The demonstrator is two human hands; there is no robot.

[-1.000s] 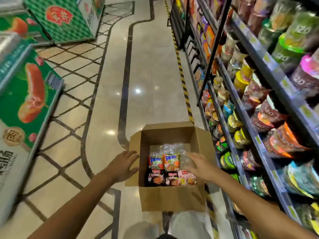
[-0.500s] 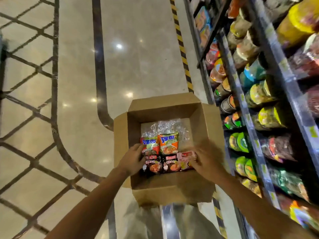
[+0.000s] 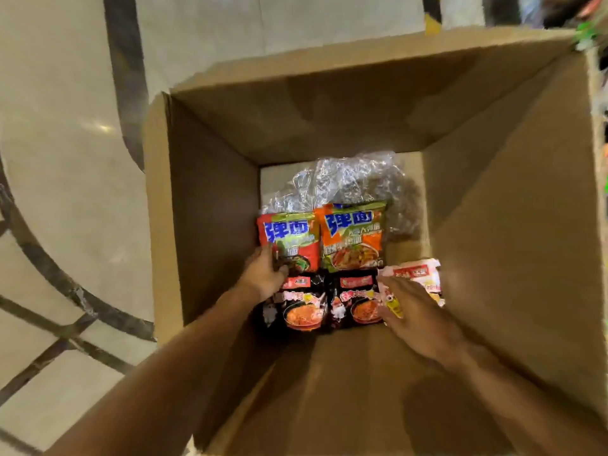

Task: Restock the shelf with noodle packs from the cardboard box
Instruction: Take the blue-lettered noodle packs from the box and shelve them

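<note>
Noodles wait at the bottom of the cardboard box (image 3: pixel 210 225), so most of your job is not done yet. You can see five noodle packs (image 3: pixel 352 236) lying flat there, with crinkly plastic (image 3: pixel 355 179) behind them. Your left hand (image 3: pixel 263 274) pinches the edge of a red pack (image 3: pixel 289 238). Your right hand (image 3: pixel 418 317) rests flat and spread on a white pack (image 3: pixel 418 274), holding nothing. Tall walls stand close on both sides, so lift straight up. Only a sliver of shelf shows, top right.

Single head view, close and steeply downward into the open cardboard box (image 3: pixel 493 258).
</note>
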